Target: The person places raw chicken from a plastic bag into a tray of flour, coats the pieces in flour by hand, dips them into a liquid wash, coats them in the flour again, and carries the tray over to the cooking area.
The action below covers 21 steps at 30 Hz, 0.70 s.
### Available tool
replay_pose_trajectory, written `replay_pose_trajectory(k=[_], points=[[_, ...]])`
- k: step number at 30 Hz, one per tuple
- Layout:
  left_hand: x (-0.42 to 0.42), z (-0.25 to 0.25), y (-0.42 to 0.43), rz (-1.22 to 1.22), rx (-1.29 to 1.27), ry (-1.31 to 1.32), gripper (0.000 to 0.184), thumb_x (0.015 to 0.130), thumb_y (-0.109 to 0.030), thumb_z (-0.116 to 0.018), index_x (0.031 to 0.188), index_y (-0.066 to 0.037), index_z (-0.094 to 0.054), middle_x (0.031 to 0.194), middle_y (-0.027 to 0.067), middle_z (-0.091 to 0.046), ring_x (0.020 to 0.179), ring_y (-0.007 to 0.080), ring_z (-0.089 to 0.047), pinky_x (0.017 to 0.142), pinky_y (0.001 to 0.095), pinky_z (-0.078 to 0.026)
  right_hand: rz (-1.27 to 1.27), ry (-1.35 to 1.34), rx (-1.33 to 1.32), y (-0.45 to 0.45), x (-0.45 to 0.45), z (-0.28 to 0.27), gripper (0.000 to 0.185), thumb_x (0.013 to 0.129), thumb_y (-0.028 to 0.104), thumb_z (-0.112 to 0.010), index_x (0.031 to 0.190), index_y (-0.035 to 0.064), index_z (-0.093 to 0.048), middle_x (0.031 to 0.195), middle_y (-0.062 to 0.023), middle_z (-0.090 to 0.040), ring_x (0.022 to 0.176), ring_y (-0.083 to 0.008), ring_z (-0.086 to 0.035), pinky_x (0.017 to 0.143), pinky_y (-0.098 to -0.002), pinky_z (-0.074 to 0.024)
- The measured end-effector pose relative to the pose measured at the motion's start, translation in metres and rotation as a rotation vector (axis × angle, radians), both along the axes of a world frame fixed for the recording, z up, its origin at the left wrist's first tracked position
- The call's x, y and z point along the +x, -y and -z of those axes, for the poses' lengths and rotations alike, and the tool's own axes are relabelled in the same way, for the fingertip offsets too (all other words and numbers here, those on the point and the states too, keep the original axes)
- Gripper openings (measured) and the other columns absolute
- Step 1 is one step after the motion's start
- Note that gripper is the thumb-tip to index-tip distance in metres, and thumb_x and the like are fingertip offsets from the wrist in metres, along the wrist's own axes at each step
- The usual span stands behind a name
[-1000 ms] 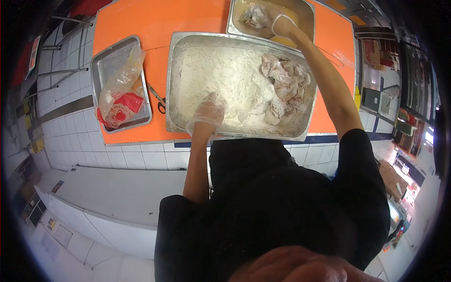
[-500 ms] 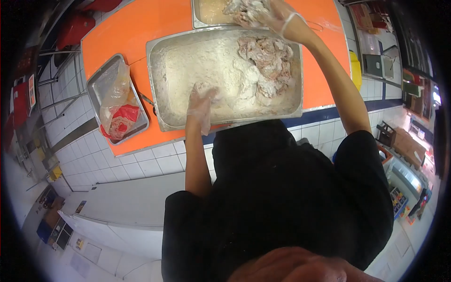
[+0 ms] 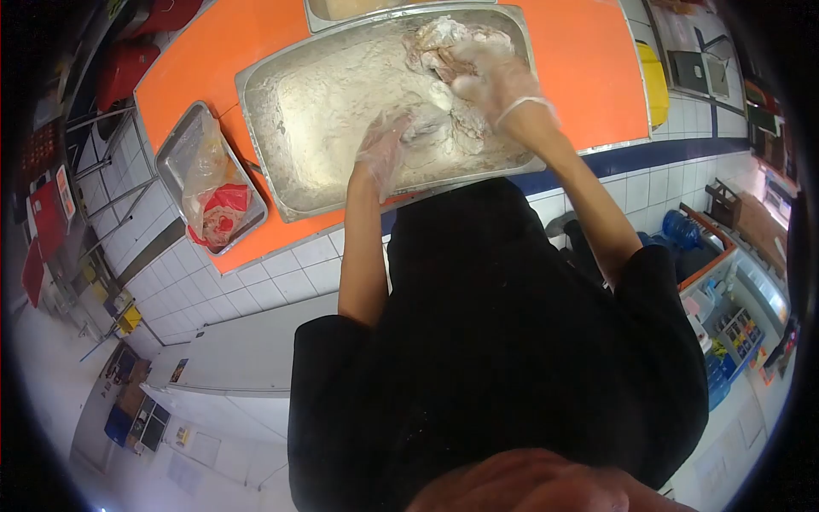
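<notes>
A large metal tray (image 3: 256, 162) holds white flour (image 3: 324, 102) across its left and middle. Flour-coated pieces of raw meat (image 3: 439, 55) are heaped toward its right side. My left hand (image 3: 386, 147), in a clear plastic glove, reaches over the near rim into the flour with its fingers stretched out. Its fingertips are beside a floury lump whose kind I cannot make out. My right hand (image 3: 509, 90), also gloved, is over the meat at the right, smeared by motion. Whether its fingers grip a piece is unclear.
Behind the large tray stands a second metal tray (image 3: 341, 10) with pale liquid, partly cut off. To the left, a smaller metal tray (image 3: 256, 205) holds a plastic bag (image 3: 203, 158) and a red bag (image 3: 229, 205). All rest on an orange table (image 3: 589, 77).
My right hand has come down from the liquid tray, where it held floury meat, into the large tray. My left hand has shifted right through the flour. The view has moved slightly.
</notes>
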<state>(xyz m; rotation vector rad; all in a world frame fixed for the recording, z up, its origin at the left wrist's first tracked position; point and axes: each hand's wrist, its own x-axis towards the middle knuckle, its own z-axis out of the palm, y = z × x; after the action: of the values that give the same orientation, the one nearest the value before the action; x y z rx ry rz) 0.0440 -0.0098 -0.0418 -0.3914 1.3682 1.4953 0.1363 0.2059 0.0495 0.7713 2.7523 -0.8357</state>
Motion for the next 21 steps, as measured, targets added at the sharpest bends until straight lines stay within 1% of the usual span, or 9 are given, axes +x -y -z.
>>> replay_pose_trajectory(k=[3,5,6,8,9,11,15,17,21], points=[[0.004,0.016,-0.004,0.157,0.012,-0.055,0.067,0.097,-0.032,-0.07,0.145,0.006,-0.043,0.13,0.0089,-0.062,0.124,0.0253,-0.056,0.106,0.0373,-0.045,-0.157,-0.284,-0.459,0.023,0.032,0.076,0.055,0.095,0.033,-0.069,0.143,0.0105,-0.054,0.13,-0.0228,-0.065,0.117,-0.0358,-0.065,0.098,-0.0449,-0.0515],[0.004,0.015,-0.011,0.325,-0.067,-0.122,0.072,0.093,-0.033,-0.075,0.143,0.007,-0.044,0.123,0.0085,-0.062,0.118,0.0262,-0.058,0.103,0.0374,-0.047,0.009,-0.086,-0.632,0.022,0.031,0.063,0.058,0.097,0.03,-0.069,0.147,0.0062,-0.05,0.128,-0.0216,-0.066,0.117,-0.03,-0.064,0.1,-0.0414,-0.0503],[0.005,0.021,-0.011,0.465,-0.116,-0.288,0.078,0.091,-0.037,-0.076,0.146,0.006,-0.04,0.131,0.0128,-0.06,0.123,0.0289,-0.057,0.103,0.0392,-0.047,0.088,0.018,-0.722,0.024,0.031,0.058,0.06,0.098,0.029,-0.069,0.148,0.004,-0.047,0.127,-0.021,-0.066,0.117,-0.0271,-0.064,0.102,-0.0397,-0.0498],[0.007,0.035,-0.008,0.744,-0.209,-0.627,0.09,0.088,-0.043,-0.076,0.153,0.004,-0.034,0.147,0.0213,-0.055,0.132,0.0342,-0.056,0.105,0.0428,-0.048,0.086,-0.024,-0.574,0.022,0.039,0.057,0.059,0.097,0.027,-0.07,0.148,0.0054,-0.048,0.126,-0.0182,-0.067,0.117,-0.0244,-0.063,0.101,-0.0386,-0.0503],[0.01,0.041,-0.003,0.938,-0.283,-0.745,0.087,0.088,-0.044,-0.074,0.151,0.004,-0.037,0.143,0.0231,-0.057,0.129,0.0365,-0.058,0.104,0.0436,-0.049,0.082,-0.045,-0.496,0.019,0.043,0.057,0.059,0.097,0.026,-0.07,0.148,0.0062,-0.048,0.126,-0.0167,-0.067,0.116,-0.0231,-0.063,0.1,-0.0381,-0.0505],[0.013,0.043,0.003,1.322,-0.434,-0.983,0.081,0.088,-0.045,-0.071,0.147,0.003,-0.043,0.137,0.0268,-0.061,0.122,0.0409,-0.062,0.102,0.0452,-0.05,0.324,-0.202,-0.77,0.012,0.059,0.097,0.051,0.094,0.023,-0.071,0.137,0.0032,-0.055,0.116,-0.0155,-0.07,0.102,-0.0219,-0.067,0.088,-0.0368,-0.0536],[0.016,0.031,-0.011,1.405,-0.575,-0.884,0.078,0.086,-0.053,-0.07,0.137,0.005,-0.057,0.131,0.0316,-0.062,0.123,0.044,-0.061,0.105,0.0453,-0.047,0.636,-0.271,-1.19,0.008,0.065,0.103,0.045,0.09,0.021,-0.075,0.127,-0.0013,-0.061,0.107,-0.0107,-0.071,0.096,-0.017,-0.068,0.083,-0.0335,-0.0547],[0.008,0.028,-0.017,1.496,-0.547,-0.83,0.08,0.086,-0.058,-0.066,0.137,0.004,-0.06,0.129,0.0306,-0.064,0.121,0.0444,-0.062,0.106,0.0455,-0.047,0.521,-0.312,-1.127,0.012,0.064,0.094,0.048,0.089,0.021,-0.076,0.128,-0.0027,-0.061,0.107,-0.0115,-0.071,0.096,-0.0169,-0.067,0.084,-0.0322,-0.0548],[-0.006,0.036,-0.005,1.372,-0.429,-0.623,0.082,0.088,-0.06,-0.063,0.139,0.003,-0.059,0.152,0.0261,-0.048,0.139,0.0373,-0.049,0.114,0.0413,-0.041,0.353,-0.181,-0.85,0.008,0.061,0.099,0.055,0.088,0.024,-0.077,0.134,-0.0005,-0.06,0.112,-0.0175,-0.071,0.104,-0.0244,-0.069,0.091,-0.037,-0.0548]])
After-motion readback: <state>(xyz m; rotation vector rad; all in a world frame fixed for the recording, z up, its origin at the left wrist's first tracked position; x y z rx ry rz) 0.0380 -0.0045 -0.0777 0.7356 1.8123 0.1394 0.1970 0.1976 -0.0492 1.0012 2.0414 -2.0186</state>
